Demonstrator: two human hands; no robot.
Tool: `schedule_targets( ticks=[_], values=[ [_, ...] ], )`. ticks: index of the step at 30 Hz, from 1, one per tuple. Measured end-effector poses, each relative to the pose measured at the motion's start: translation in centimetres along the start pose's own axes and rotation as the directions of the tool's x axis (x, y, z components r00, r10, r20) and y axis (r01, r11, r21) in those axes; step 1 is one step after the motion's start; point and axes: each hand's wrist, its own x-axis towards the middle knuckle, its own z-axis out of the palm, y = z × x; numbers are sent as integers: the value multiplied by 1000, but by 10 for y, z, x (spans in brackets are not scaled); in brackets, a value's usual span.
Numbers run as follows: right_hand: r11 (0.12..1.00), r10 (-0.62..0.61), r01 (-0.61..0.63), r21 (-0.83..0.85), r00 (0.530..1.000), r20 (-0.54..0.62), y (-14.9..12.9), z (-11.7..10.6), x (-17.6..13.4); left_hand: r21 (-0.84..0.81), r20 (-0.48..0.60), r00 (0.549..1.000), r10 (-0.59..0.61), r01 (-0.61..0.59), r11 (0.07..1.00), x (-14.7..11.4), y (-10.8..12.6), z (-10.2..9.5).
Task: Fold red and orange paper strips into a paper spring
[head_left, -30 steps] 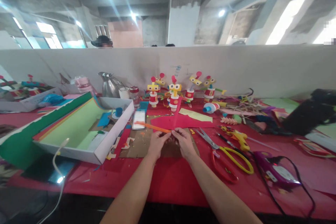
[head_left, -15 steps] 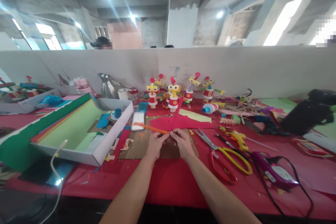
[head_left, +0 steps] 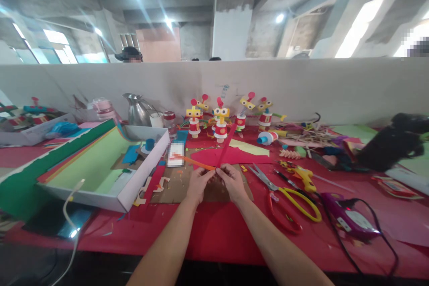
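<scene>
Over a brown cardboard sheet (head_left: 174, 190), my left hand (head_left: 199, 184) and my right hand (head_left: 231, 182) meet fingertip to fingertip. Both are closed in a pinch where an orange paper strip (head_left: 194, 162) and a red paper strip (head_left: 227, 145) join. The orange strip runs out to the left from my left hand; the red one slants up and away to the right. Their joined ends are partly hidden by my fingers. Behind the hands lie a red paper sheet (head_left: 208, 157) and a pale yellow paper piece (head_left: 250, 148).
Right of my hands lie large scissors (head_left: 284, 190), a yellow glue gun (head_left: 304, 179) and a purple power box (head_left: 350, 219) with a black cord. A white box (head_left: 147, 170) stands left. Several paper-cup figures (head_left: 221, 127) stand at the back beside a metal jug (head_left: 136, 109).
The hands stay almost in place, still pinching the strips. The free end of the red strip has tilted slightly to the right, and the orange strip has shifted a little.
</scene>
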Motion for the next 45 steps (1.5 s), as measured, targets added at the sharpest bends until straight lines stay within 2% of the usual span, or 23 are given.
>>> schedule_targets(
  ticks=[6, 12, 16, 20, 26, 36, 42, 45],
  values=[
    [997, 37, -37, 75, 999, 0, 2, 1, 0, -39, -22, 1000, -23, 22, 999, 1, -1, 1],
    [999, 32, -32, 1, 999, 1, 2, 0, -1, 50, -42, 999, -20, 22, 998, -1, 2, 0],
    [1000, 21, -21, 4, 1000, -3, 1, 2, -1, 44, -54, 998, -18, 21, 999, -3, 6, 2],
    [999, 30, -30, 33, 1000, -4, 3, 2, 0, -40, -25, 999, -35, 34, 999, -3, 7, 4],
    [999, 17, -18, -35, 999, -33, 6, -1, 1, 32, -21, 1000, -9, 10, 999, -1, 1, 1],
    [990, 109, -108, 94, 994, -12, -2, 1, 1, -43, 27, 999, -21, 22, 999, 3, -2, -1],
    [991, 90, -89, 102, 996, 0, -2, 1, 2, -57, 26, 1000, -7, 9, 998, 2, 0, -1],
    [995, 71, -69, 78, 997, -20, -1, -1, 3, -58, 56, 998, -37, 40, 997, 1, 2, -2]
  ],
)
